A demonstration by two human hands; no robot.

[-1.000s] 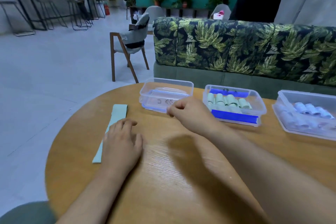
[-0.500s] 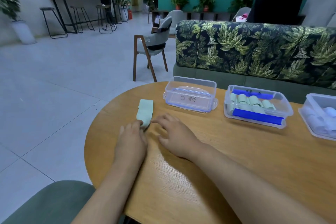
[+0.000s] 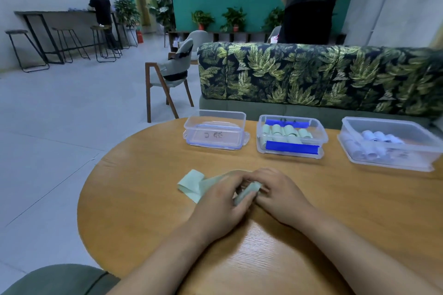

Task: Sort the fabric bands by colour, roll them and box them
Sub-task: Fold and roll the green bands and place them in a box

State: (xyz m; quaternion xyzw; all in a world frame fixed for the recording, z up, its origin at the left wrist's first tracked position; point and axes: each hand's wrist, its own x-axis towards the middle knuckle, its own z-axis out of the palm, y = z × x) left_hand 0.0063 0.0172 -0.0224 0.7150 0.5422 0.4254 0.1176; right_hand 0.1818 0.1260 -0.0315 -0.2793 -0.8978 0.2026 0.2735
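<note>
Your left hand [image 3: 220, 201] and right hand [image 3: 280, 196] meet near the middle of the bench [image 3: 143, 211], a little toward its near edge. Both are clenched on the green band [image 3: 193, 183]. Your fingers [image 3: 230, 181] pinch its rolled end [image 3: 248, 193] between the two hands, while the unrolled tail lies flat on the wood and points toward the bench's left edge. The roll looks only partly wound, since a fair stretch of tail is loose.

Three clear boxes stand in a row along the far edge:

- **The middle box [image 3: 260, 141]** holds several green rolls [image 3: 285, 132], so that colour is mostly boxed.
- **The right box [image 3: 388, 163]**, by the far right edge, holds a cluster of pale rolls [image 3: 378, 137].
- **The left box [image 3: 213, 137]** looks empty. It has some writing on its wall that is too small to read.

You seem to be far along. No other loose band shows on the bench, so this one may be the last. You have yet to wind in the tail, keeping the roll tight so it does not spring open. Then set it in the middle box with the other greens. Whether anything belongs in the left box, or whether lids must go on, cannot be told from here.
</note>
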